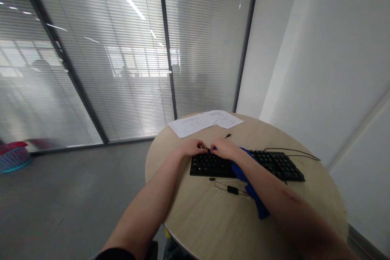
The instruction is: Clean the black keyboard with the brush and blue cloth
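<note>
A black keyboard [210,167] lies on the round wooden table. Over its upper left part, my left hand [195,147] and my right hand [222,148] meet with fingertips almost touching. Both hands are closed in a pinch around a small dark spot between them, too small to make out. Beneath my right forearm a blue cloth [258,203] runs across the keyboard and down onto the table, partly hidden by the arm. In front of the keyboard are a small black block [232,190] on a thin cord and a dark oval piece [212,179].
White printed papers [195,124] lie at the table's far edge. Behind my hands is a small black plug [228,135]; a thin black cable [300,151] loops at the right. A white wall [335,69] borders the table's right side. A red and blue basket [14,158] stands on the floor far left.
</note>
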The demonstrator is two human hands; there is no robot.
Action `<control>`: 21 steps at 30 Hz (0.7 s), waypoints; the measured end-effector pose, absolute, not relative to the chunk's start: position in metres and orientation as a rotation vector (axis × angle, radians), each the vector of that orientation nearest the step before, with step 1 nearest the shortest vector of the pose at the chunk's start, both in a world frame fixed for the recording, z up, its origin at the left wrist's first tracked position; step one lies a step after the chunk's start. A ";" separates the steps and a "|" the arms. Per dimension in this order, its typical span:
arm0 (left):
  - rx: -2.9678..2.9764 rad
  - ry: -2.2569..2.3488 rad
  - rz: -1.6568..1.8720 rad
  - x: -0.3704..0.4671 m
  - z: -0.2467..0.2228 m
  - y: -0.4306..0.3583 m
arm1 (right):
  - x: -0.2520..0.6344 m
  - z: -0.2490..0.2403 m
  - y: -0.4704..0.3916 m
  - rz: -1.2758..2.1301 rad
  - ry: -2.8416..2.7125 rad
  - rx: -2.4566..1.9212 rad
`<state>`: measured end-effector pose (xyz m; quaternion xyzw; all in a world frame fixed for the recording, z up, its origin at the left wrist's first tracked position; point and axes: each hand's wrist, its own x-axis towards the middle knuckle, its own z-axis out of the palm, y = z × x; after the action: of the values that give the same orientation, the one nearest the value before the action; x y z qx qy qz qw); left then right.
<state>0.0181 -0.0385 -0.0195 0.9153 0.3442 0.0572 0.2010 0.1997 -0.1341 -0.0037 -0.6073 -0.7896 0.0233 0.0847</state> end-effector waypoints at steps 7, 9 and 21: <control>2.573 0.932 0.164 0.022 -0.022 -0.039 | 0.198 -0.005 -0.134 0.088 -2.446 -1.817; 2.571 0.923 0.183 0.022 -0.023 -0.039 | 0.196 -0.005 -0.135 0.045 -2.425 -1.856; 2.548 0.895 0.197 0.020 -0.027 -0.037 | 0.189 0.001 -0.139 0.097 -2.389 -1.928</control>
<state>0.0197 -0.0366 -0.0269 0.9190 0.3226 0.0711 0.2152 0.1893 -0.1391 0.0009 -0.6273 -0.7773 0.0316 0.0352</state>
